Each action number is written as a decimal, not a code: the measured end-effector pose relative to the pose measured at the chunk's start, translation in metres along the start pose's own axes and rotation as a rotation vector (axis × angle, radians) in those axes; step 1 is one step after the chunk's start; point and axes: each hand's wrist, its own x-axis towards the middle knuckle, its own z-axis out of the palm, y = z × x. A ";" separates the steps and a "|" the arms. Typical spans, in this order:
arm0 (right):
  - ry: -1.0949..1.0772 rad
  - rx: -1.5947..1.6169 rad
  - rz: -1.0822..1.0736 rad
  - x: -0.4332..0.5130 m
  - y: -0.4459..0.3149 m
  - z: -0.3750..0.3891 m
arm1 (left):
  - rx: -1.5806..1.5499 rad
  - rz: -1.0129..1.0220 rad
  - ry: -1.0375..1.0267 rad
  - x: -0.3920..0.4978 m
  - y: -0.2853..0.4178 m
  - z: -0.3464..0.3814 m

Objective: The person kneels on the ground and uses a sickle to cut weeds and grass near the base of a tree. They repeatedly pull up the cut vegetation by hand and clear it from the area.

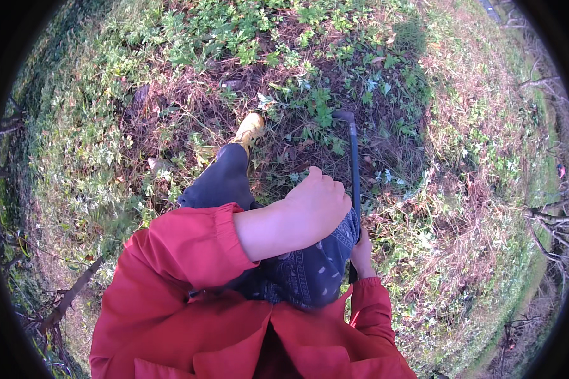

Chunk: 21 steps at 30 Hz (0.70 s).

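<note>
My right hand (pixel 362 253) is wrapped around the dark handle (pixel 354 166) of a long-handled tool, beside my right knee. At its far end a bent metal head (pixel 344 115) points left, low among the weeds; whether it is a hoe or a sickle is unclear. My left hand (pixel 320 201) lies across my body above the right knee, back up, with curled fingers close to the handle. Its palm is hidden, so I cannot see if it holds anything. The patterned dark trouser leg (pixel 308 272) is bent beneath it.
Leafy weeds (pixel 246 38) and dry cut stems (pixel 189 94) cover the ground ahead. My left foot, in a yellow shoe (pixel 250 128), stands among them. Bare branches (pixel 547 220) lie along the right edge, and a thick stick (pixel 71 298) rises at the lower left.
</note>
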 end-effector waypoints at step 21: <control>-0.058 0.190 -0.049 0.121 -0.038 0.040 | -0.006 -0.052 0.018 0.005 -0.002 0.005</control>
